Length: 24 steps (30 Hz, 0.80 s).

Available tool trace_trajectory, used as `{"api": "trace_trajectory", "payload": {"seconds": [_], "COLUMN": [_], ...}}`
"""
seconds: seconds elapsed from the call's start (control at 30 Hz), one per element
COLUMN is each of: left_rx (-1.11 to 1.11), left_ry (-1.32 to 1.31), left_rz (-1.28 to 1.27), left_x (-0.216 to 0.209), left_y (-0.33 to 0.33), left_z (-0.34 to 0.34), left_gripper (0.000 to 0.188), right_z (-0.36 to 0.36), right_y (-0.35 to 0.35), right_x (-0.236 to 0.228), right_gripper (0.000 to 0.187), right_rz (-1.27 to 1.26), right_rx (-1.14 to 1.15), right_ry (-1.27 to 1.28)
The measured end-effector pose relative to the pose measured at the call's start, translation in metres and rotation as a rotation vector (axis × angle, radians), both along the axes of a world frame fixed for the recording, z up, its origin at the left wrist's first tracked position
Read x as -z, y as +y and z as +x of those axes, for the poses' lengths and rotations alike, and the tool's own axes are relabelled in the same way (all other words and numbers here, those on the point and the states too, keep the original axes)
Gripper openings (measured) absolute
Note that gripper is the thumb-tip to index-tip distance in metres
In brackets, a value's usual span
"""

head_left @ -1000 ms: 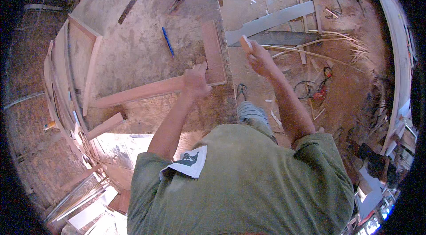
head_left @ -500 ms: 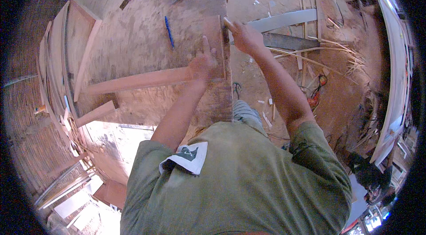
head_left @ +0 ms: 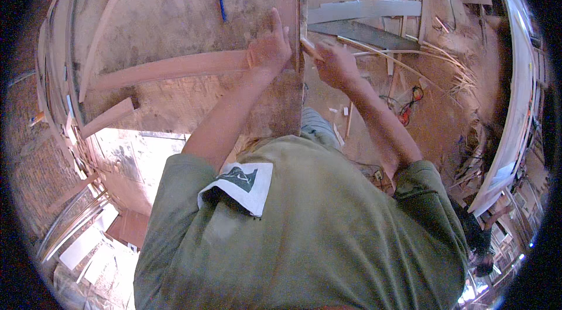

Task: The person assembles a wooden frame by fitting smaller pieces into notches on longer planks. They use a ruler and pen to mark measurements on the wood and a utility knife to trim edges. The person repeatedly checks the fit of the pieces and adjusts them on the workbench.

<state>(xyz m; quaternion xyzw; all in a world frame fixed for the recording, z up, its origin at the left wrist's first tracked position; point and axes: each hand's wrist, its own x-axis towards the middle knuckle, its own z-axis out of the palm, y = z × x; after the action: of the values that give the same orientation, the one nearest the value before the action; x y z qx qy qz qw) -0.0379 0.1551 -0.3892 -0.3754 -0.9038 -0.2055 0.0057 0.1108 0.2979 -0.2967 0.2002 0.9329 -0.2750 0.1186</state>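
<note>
My left hand (head_left: 270, 48) lies on the corner of two reddish-brown boards on the worktable, index finger stretched away from me. One of them, the long board (head_left: 175, 68), runs leftward from under this hand. The other, a shorter board (head_left: 287, 1), lies along the table's right edge. Just past that edge, my right hand (head_left: 339, 65) is closed around a short, pale, stick-like piece (head_left: 308, 47). Its tip meets the outer side of the edge board; most of it is hidden in the fingers, so I cannot tell its kind.
A blue pen (head_left: 220, 0) lies on the worktable (head_left: 170, 23). A loose board offcut (head_left: 108, 117) sits at its near left. Across the floor to the right are a grey plank (head_left: 366, 10), thin wood strips (head_left: 462, 73) and an orange-and-black corded item (head_left: 410, 108).
My right hand has slid toward me along the board's outer edge with the pale piece. The left hand stays at the corner. The whole view has shifted, so the table sits higher in it.
</note>
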Motion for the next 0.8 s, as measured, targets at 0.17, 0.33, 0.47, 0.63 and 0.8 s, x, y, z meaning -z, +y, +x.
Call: {"api": "trace_trajectory", "payload": {"seconds": [0.17,0.33,0.47,0.63,0.8], "left_rx": [-0.022,-0.053,-0.055,-0.036,-0.016], "left_ry": [-0.196,-0.223,-0.214,-0.298,-0.263], "left_rz": [-0.164,-0.169,-0.178,-0.239,-0.295], "left_x": [-0.063,-0.070,-0.066,-0.066,-0.046], "left_y": [0.011,0.007,0.005,0.012,0.011], "left_z": [0.003,0.010,0.006,0.003,0.001], "left_gripper": [0.066,0.066,0.066,0.067,0.067], "right_z": [0.045,0.056,0.083,0.048,0.013], "right_y": [-0.030,-0.042,-0.039,-0.016,-0.020], "right_x": [0.010,-0.006,-0.030,0.004,0.016], "right_gripper": [0.013,0.015,0.022,0.026,0.018], "right_rz": [0.006,-0.026,-0.039,-0.045,0.011], "right_rx": [0.016,0.027,0.024,0.222,0.206], "right_ry": [0.046,-0.059,-0.074,0.147,0.118]}}
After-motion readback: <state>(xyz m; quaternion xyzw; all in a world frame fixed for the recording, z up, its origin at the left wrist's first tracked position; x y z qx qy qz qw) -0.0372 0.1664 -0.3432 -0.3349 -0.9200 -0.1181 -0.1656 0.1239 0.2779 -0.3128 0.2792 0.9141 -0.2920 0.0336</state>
